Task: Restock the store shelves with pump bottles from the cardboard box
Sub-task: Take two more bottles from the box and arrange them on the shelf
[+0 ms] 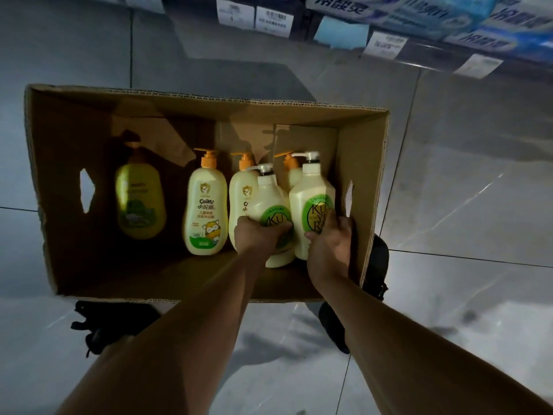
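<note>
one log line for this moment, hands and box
phase: grasp inside box | left hand: grips left white-pump bottle | right hand: grips right white-pump bottle | cardboard box: orange-pump bottles lying inside

1. Dim overall; cardboard box point(359, 163) interior dark, deepest shadow at its left wall over the leftmost bottle point(140, 202).
2. Brightest: tall bottle point(311, 190) and shorter bottle point(269, 199) by the right wall; labels slightly soft.
3. Bottle shadows thrown onto the far wall.
4. Pale glare streaks on floor tiles point(478, 190).
5. Shelf packs point(449, 19) smeared; edges bow, wide-angle.
</note>
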`<act>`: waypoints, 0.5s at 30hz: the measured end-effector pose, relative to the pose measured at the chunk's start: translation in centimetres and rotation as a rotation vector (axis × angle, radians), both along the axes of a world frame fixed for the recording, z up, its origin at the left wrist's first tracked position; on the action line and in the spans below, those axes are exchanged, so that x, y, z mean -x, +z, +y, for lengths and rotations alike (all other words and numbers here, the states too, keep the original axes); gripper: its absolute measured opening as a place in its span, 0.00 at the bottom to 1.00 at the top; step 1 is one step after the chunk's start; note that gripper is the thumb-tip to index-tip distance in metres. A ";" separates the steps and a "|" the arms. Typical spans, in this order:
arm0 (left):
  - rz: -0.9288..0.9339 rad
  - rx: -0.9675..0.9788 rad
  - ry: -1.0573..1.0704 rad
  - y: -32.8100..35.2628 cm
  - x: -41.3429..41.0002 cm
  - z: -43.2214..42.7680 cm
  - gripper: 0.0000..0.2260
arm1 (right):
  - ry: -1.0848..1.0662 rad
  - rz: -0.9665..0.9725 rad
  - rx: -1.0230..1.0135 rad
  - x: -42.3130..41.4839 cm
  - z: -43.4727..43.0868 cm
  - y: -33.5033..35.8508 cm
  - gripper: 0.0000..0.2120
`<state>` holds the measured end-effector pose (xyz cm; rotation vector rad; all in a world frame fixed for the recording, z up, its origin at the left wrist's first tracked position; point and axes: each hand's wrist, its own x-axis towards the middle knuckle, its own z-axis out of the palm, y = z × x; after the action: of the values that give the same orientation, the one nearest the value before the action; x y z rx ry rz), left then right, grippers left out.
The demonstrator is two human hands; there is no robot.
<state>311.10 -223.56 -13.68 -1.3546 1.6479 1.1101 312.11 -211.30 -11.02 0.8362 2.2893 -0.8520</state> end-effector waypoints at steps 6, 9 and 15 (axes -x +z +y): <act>0.007 0.106 -0.246 -0.5 -0.6 0.1 0.44 | 0.085 -0.007 -0.011 -0.3 0.1 -0.5 0.27; 0.038 0.112 -0.229 -0.2 -0.9 -0.2 0.41 | 0.217 0.003 -0.030 -0.7 0.9 -0.2 0.31; 0.060 0.088 -0.208 0.3 -1.4 -2.4 0.38 | 0.037 -0.015 0.002 -0.3 -1.0 -0.6 0.43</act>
<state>312.50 -225.93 -13.37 -1.1820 1.8540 0.9750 312.40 -212.26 -11.64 0.7949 2.2828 -0.8290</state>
